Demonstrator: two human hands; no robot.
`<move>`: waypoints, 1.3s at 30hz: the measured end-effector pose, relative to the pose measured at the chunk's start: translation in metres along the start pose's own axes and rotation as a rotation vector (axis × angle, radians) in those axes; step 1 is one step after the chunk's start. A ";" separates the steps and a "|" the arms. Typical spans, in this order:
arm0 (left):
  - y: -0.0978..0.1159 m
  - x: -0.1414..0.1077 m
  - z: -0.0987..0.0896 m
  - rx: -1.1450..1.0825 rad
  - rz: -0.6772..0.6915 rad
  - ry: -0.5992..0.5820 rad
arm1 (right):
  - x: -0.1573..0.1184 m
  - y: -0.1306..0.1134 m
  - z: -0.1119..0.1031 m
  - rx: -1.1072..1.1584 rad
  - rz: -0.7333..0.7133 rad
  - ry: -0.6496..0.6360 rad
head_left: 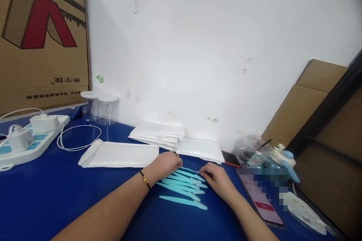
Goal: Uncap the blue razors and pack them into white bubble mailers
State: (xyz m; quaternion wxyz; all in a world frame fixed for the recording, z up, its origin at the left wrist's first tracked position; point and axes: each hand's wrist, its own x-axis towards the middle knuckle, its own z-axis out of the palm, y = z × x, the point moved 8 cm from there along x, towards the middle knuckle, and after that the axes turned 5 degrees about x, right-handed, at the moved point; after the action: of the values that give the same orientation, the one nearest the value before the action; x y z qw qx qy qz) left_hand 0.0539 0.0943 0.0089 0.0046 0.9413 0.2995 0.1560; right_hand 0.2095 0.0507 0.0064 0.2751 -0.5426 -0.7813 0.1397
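Note:
Several turquoise eyebrow razors (pixel 181 199) lie in a rough row on the blue table, their blade ends toward the right. At the far end of the row, one turquoise eyebrow razor (pixel 189 170) spans the gap between my hands. My left hand (pixel 167 163), wearing a ring and a beaded bracelet, is closed at its left end, fingertips partly hidden. My right hand (pixel 217 180) pinches near its blade end with thumb and fingers. Just beyond my left hand lies a white padded envelope (pixel 121 154), flap end to the left.
White padded envelopes (pixel 155 131) are stacked by the wall, another envelope (pixel 199 148) beside them. Lidded clear jars (pixel 107 111) and a power strip (pixel 36 139) stand left. A phone (pixel 261 199), crumpled plastic (pixel 251 150) and a figurine (pixel 284 158) are right.

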 end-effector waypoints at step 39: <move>0.059 -0.014 0.015 0.237 -0.079 -0.240 | -0.017 -0.069 0.039 -0.478 -0.116 -0.215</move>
State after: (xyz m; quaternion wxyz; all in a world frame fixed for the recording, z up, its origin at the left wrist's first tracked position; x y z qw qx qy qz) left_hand 0.0809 0.0398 -0.0036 -0.0647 0.9345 0.3499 0.0057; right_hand 0.1382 0.0126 0.0062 0.0622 -0.5288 -0.8465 -0.0080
